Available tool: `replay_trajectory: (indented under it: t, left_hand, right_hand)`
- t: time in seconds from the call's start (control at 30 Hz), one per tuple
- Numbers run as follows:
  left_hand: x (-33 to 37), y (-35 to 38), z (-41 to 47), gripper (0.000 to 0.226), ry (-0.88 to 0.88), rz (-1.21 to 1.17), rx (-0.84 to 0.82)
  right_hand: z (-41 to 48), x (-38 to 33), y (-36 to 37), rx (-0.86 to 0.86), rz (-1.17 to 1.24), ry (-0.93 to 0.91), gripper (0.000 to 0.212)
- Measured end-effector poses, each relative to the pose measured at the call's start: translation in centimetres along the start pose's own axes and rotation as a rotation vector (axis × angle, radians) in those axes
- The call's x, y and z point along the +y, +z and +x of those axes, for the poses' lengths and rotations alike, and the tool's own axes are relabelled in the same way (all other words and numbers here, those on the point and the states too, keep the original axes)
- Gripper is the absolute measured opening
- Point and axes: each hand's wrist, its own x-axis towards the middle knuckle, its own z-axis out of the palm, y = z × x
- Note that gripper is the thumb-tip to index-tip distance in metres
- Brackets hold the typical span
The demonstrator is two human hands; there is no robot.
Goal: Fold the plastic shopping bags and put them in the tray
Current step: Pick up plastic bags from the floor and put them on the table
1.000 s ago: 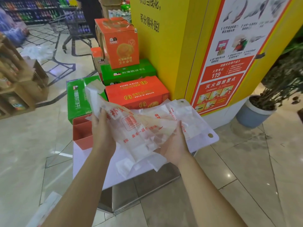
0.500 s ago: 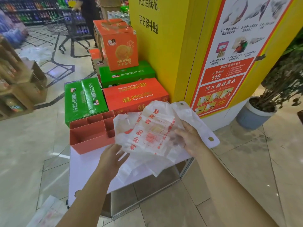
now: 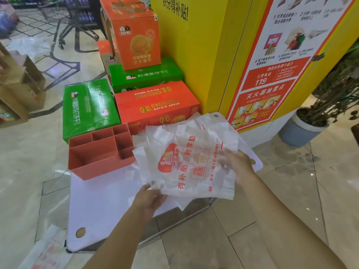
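Observation:
A white plastic shopping bag [image 3: 186,162] with red print is spread over the right part of a white board [image 3: 101,206]. My left hand [image 3: 149,199] pinches its near lower corner. My right hand [image 3: 236,162] grips its right edge, the fingers partly under the thin plastic. More white bags lie beneath it toward the back. An orange-red tray [image 3: 97,166] with several compartments stands on the board's far left, just left of the bag.
Stacked green and orange cartons [image 3: 151,101] stand behind the tray against a yellow pillar [image 3: 204,55]. A potted plant [image 3: 303,129] is on the floor at right. More plastic bags [image 3: 48,251] lie on the floor at lower left. A shopping cart [image 3: 70,26] stands far back.
The bag was held up crumpled in both hands; now it is lowered and spread flat over the board. My left hand moved to its near corner, my right hand to its right edge.

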Motion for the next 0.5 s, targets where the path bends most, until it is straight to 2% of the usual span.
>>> replay_trajectory:
  t: [0.07,0.13,0.23,0.37,0.5]
  left_hand:
    - [-1.0,0.7,0.7,0.04,0.026,-0.081,0.016]
    - [-1.7,1.5,0.9,0.044,0.044,-0.153,0.062]
    - [-2.4,2.6,0.9,0.047,0.08,-0.233,0.077]
    - [-2.8,3.4,1.0,0.058,0.089,-0.258,0.057]
    - [-3.7,4.2,0.8,0.043,0.048,-0.133,0.057]
  right_hand:
    - [0.2,1.0,-0.7,-0.049,0.238,0.089,0.036]
    - [0.4,2.2,-1.7,-0.081,0.386,0.095,0.044]
    - [-0.1,4.1,-3.0,-0.084,0.352,0.103,0.047]
    - [-0.6,6.9,-3.6,-0.016,0.315,0.217,0.059]
    - [-1.2,7.3,-2.4,0.006,0.322,0.25,0.046]
